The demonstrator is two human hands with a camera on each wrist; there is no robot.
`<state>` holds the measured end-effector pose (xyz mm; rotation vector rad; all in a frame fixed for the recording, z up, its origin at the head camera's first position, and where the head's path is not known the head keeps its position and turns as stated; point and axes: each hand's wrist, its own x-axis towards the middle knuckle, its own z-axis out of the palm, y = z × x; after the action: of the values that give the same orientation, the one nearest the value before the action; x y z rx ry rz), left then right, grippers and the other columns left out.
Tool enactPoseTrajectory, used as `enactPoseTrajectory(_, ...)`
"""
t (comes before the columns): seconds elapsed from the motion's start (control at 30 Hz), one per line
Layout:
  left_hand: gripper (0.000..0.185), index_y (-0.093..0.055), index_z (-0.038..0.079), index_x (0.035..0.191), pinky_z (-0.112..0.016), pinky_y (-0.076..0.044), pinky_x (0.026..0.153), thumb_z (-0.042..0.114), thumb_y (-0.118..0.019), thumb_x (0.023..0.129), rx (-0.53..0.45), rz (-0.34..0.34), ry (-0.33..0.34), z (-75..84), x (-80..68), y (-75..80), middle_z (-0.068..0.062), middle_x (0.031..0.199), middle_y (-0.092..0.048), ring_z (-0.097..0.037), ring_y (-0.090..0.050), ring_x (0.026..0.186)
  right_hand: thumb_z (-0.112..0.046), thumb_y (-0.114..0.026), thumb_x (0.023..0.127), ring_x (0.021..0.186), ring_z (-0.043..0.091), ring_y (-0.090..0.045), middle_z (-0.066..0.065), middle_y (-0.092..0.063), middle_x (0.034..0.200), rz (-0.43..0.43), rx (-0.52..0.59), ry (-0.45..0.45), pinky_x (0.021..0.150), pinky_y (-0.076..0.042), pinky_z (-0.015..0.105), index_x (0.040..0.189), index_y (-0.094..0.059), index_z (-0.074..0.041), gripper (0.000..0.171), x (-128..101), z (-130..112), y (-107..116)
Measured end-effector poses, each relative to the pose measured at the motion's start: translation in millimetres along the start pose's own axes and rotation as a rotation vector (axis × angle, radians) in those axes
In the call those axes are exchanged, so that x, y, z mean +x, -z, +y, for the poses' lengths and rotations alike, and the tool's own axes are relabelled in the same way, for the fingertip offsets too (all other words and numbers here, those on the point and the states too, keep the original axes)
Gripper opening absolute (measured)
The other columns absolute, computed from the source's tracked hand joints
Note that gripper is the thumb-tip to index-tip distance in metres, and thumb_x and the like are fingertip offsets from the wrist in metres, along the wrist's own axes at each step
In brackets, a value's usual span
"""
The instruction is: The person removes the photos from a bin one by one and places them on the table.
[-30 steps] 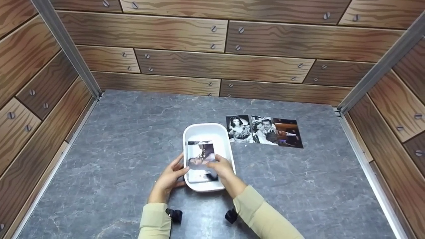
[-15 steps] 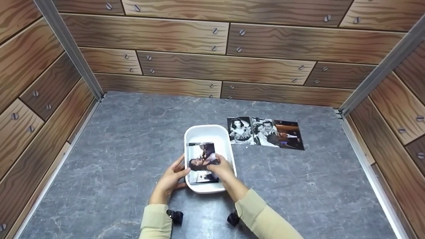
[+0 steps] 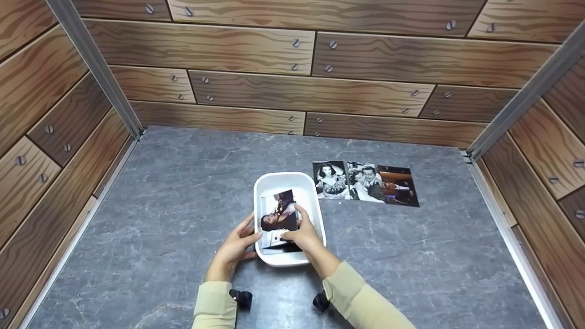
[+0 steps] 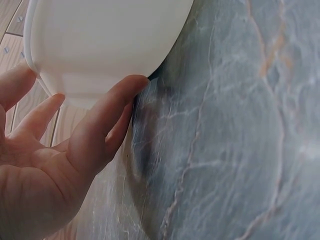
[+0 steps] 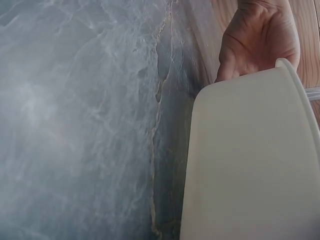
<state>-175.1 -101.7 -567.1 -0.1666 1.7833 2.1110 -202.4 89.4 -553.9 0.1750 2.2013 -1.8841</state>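
- A white tub (image 3: 289,219) sits mid-counter (image 3: 183,201), and a photo (image 3: 279,218) stands tilted inside it, lower edge down in the tub
- The right hand (image 3: 305,233) pinches the photo's right edge, fingers curled on it
- The left hand (image 3: 235,246) lies against the tub's left wall, fingers straight and relaxed, clamped on nothing; the left wrist view shows a fingertip (image 4: 131,86) touching the outer wall
- Likely handling: the photo is light, thin and bendy with a glossy, slippery face, so it is best taken by its edges, not the print side
- The tub looks stiff and light, so it may slide unless braced
- Three more prints (image 3: 365,183) lie flat just right of the tub
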Motion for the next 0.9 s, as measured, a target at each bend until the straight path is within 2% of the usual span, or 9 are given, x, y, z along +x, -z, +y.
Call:
enactPoseTrajectory(0.13,0.07,-0.023,0.015,0.154,-0.044,-0.057,0.08,0.009,-0.058,0.094,0.0,-0.002,0.002,0.6,-0.2,0.4,-0.03,0.148,-0.036,-0.026,-0.06,0.107,0.022,-0.059,0.068,0.074,0.018,-0.058,0.025,-0.06,0.104,-0.024,0.069,-0.003,0.063,-0.055,0.026,0.15,-0.025,-0.008,0.094,1,-1,-1)
enactPoseTrajectory(0.23,0.07,-0.024,0.015,0.154,-0.045,-0.057,0.08,0.009,-0.058,0.094,0.007,0.003,0.0,1.1,-0.5,-0.3,-0.029,0.148,-0.036,-0.027,-0.059,0.109,0.021,-0.059,0.066,0.071,0.016,-0.056,0.024,-0.061,0.103,0.002,0.076,-0.008,0.061,-0.052,0.024,0.15,-0.029,-0.012,0.095,2,-2,1)
enactPoseTrajectory(0.37,0.07,-0.025,0.015,0.154,-0.045,-0.057,0.08,0.01,-0.06,0.093,0.001,0.002,-0.004,0.6,-0.9,-1.6,-0.028,0.147,-0.038,-0.026,-0.058,0.109,0.023,-0.059,0.066,0.067,0.014,-0.054,0.021,-0.059,0.099,0.048,0.113,-0.005,0.059,-0.052,0.023,0.148,-0.035,-0.011,0.091,2,-7,5)
enactPoseTrajectory(0.43,0.071,-0.024,0.014,0.154,-0.046,-0.057,0.08,0.011,-0.061,0.093,-0.009,-0.005,-0.006,-0.1,-0.6,-1.9,-0.028,0.146,-0.04,-0.024,-0.058,0.109,0.023,-0.057,0.068,0.068,0.015,-0.055,0.025,-0.059,0.101,0.061,0.134,0.011,0.06,-0.053,0.023,0.147,-0.036,-0.008,0.088,1,-11,10)
enactPoseTrajectory(0.57,0.072,-0.022,0.013,0.154,-0.048,-0.056,0.082,0.011,-0.06,0.093,-0.029,-0.029,-0.014,-1.8,0.3,-1.7,-0.028,0.145,-0.041,-0.022,-0.059,0.107,0.02,-0.059,0.073,0.085,0.02,-0.058,0.034,-0.048,0.125,0.076,0.162,0.016,0.067,-0.054,0.023,0.148,-0.035,-0.011,0.085,1,-25,26)
enactPoseTrajectory(0.67,0.07,-0.021,0.013,0.155,-0.051,-0.055,0.084,0.008,-0.057,0.095,-0.039,-0.039,-0.017,-2.4,0.8,-1.4,-0.029,0.146,-0.039,-0.026,-0.058,0.109,0.02,-0.06,0.073,0.088,0.022,-0.057,0.035,-0.042,0.133,0.092,0.206,0.036,0.068,-0.055,0.024,0.149,-0.034,-0.012,0.086,6,-35,44)
enactPoseTrajectory(0.77,0.069,-0.022,0.013,0.155,-0.053,-0.055,0.085,0.007,-0.056,0.095,-0.035,-0.023,-0.009,-1.3,0.5,-1.6,-0.03,0.147,-0.037,-0.029,-0.057,0.112,0.023,-0.058,0.072,0.076,0.017,-0.057,0.028,-0.051,0.116,0.136,0.245,0.091,0.064,-0.053,0.022,0.148,-0.034,-0.007,0.085,16,-39,67)
enactPoseTrajectory(0.9,0.068,-0.023,0.014,0.154,-0.052,-0.055,0.084,0.006,-0.055,0.095,-0.03,-0.001,-0.001,0.4,-0.8,-1.7,-0.03,0.147,-0.037,-0.03,-0.057,0.113,0.024,-0.052,0.073,0.071,0.009,-0.055,0.013,-0.055,0.099,0.218,0.254,0.111,0.061,-0.05,0.02,0.147,-0.033,-0.003,0.082,31,-32,107)
